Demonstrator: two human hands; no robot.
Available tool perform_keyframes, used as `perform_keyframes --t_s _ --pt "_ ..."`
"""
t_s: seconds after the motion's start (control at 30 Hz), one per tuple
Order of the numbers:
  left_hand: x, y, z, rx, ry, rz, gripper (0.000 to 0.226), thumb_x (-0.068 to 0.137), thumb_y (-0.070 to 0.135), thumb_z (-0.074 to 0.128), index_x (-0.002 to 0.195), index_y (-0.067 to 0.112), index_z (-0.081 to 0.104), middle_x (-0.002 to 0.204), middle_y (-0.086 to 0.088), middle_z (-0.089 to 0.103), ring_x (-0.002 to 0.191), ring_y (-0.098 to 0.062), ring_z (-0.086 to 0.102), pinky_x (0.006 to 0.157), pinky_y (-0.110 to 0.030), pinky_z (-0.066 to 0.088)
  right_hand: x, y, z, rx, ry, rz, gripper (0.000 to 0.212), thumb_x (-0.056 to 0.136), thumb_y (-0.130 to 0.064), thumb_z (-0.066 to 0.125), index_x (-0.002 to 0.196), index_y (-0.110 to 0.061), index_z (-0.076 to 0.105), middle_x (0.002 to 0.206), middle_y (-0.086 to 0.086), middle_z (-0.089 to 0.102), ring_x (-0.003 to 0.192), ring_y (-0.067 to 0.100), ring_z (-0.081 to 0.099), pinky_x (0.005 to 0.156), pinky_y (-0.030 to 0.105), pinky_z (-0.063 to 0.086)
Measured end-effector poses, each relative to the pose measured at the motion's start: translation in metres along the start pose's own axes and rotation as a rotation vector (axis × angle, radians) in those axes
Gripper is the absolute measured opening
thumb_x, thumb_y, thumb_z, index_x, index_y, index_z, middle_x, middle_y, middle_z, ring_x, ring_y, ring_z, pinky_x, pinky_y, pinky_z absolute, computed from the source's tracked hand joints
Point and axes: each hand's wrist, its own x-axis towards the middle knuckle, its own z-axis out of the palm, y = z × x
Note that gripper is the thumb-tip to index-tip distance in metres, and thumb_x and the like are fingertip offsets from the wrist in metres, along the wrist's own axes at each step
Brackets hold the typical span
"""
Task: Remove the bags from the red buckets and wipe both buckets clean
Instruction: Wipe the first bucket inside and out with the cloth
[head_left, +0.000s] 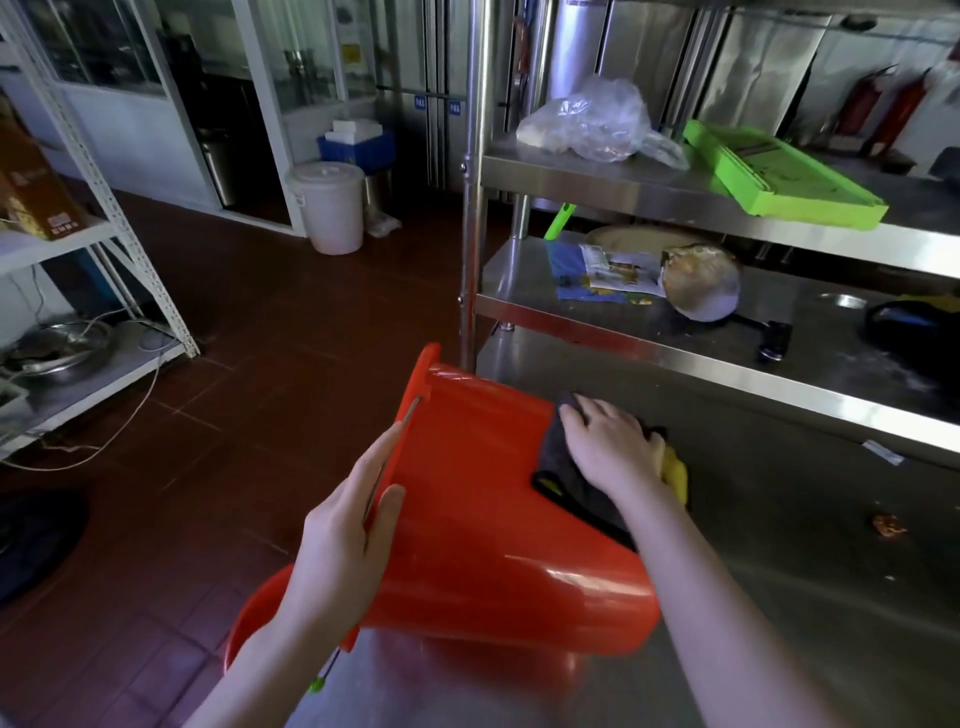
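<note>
A red plastic bucket (493, 519) lies sideways at the left edge of a stainless steel table (779, 597). The left hand (348, 530) grips its rim. The right hand (608, 447), fingers flat, presses a dark grey-and-yellow cloth (561, 467) on it. Behind the bucket rises a steel shelf rack (675, 358); beneath its rim sits a second red bucket (254, 618); rightward the tabletop runs on.

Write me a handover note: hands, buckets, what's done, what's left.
Left hand grips the rim of the tipped bucket on the steel table.
Right hand presses a dark cloth flat on its outer wall.
Second bucket sits lower, beside the table.
Done: no bag shows on the tipped one.
Left: finish this wipe, then check and wipe the second.
</note>
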Motion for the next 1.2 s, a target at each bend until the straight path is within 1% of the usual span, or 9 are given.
perform_keyframes --t_s 0.13,0.3,0.4,0.53,0.7,0.9,1.0,1.1,1.2 --pt "0.009 -0.010 -0.010 -0.053 -0.061 -0.039 0.048 0.098 0.032 0.045 0.134 0.062 0.036 0.096 0.015 0.070 0.077 -0.001 0.070 0.066 -0.007 0.050 -0.045 -0.068 0.035 -0.074 0.226 -0.410 0.056 0.095 -0.056 0.023 0.148 -0.037 0.030 0.156 -0.013 0.030 0.143 0.019 0.027 0.111 0.054 0.022" --pt "0.049 0.002 -0.018 0.016 -0.168 -0.268 0.046 0.084 0.072 0.029 0.130 0.073 0.022 0.072 0.015 0.063 0.057 0.003 0.061 0.051 -0.009 0.044 -0.087 -0.080 0.065 -0.151 0.396 -0.585 0.056 0.098 -0.051 0.032 0.151 -0.032 0.028 0.158 -0.008 0.028 0.147 0.025 0.022 0.110 0.055 0.025" --pt "0.092 0.014 -0.001 0.072 -0.116 -0.299 0.057 0.092 0.068 0.036 0.145 0.052 0.022 0.103 0.009 0.054 0.067 0.002 0.053 0.058 -0.011 0.039 -0.101 -0.071 0.075 -0.149 0.411 -0.640 0.057 0.099 -0.050 0.034 0.152 -0.032 0.024 0.159 -0.007 0.025 0.148 0.025 0.017 0.112 0.055 0.024" --pt "0.130 0.026 0.024 0.210 -0.110 -0.323 0.055 0.099 0.049 0.040 0.148 0.026 0.031 0.122 -0.014 0.059 0.088 -0.024 0.059 0.072 -0.030 0.041 -0.107 -0.053 0.084 -0.129 0.423 -0.719 0.059 0.097 -0.052 0.038 0.151 -0.036 0.025 0.160 -0.010 0.022 0.149 0.020 0.014 0.116 0.052 0.018" --pt "0.096 0.019 0.027 0.117 -0.053 -0.207 0.041 0.103 0.037 0.038 0.143 0.031 0.034 0.073 0.008 0.058 0.053 -0.013 0.062 0.040 -0.013 0.041 -0.076 -0.005 0.059 -0.140 0.489 -0.419 0.057 0.094 -0.056 0.035 0.147 -0.035 0.038 0.155 -0.007 0.035 0.144 0.019 0.031 0.111 0.048 0.023" --pt "0.028 0.005 0.029 -0.071 0.060 -0.156 0.045 0.095 0.050 0.036 0.140 0.046 0.027 0.063 0.002 0.066 0.049 -0.014 0.063 0.040 -0.017 0.045 -0.018 0.027 0.014 -0.016 0.194 0.009 0.054 0.098 -0.056 0.018 0.149 -0.042 0.024 0.158 -0.018 0.021 0.147 0.015 0.014 0.117 0.053 0.015" --pt "0.028 0.003 0.031 -0.084 0.086 -0.153 0.043 0.099 0.042 0.039 0.141 0.043 0.030 0.064 0.002 0.065 0.051 -0.011 0.063 0.043 -0.013 0.043 -0.030 -0.028 0.028 -0.082 0.248 -0.259 0.053 0.098 -0.054 0.021 0.149 -0.040 0.026 0.157 -0.017 0.026 0.146 0.017 0.019 0.114 0.053 0.017" --pt "0.026 -0.003 0.028 -0.069 0.120 -0.158 0.039 0.102 0.031 0.043 0.139 0.039 0.034 0.075 0.017 0.060 0.072 0.014 0.061 0.058 -0.002 0.041 -0.070 -0.084 0.055 -0.100 0.296 -0.639 0.052 0.097 -0.051 0.030 0.147 -0.036 0.034 0.156 -0.011 0.031 0.145 0.022 0.025 0.110 0.054 0.024" --pt "0.015 -0.003 0.024 -0.109 0.152 -0.161 0.033 0.104 0.032 0.038 0.132 0.048 0.039 0.077 0.010 0.064 0.070 0.004 0.065 0.054 -0.007 0.042 -0.077 -0.078 0.054 -0.113 0.309 -0.731 0.053 0.098 -0.055 0.030 0.147 -0.037 0.033 0.156 -0.010 0.031 0.145 0.019 0.026 0.111 0.050 0.024"
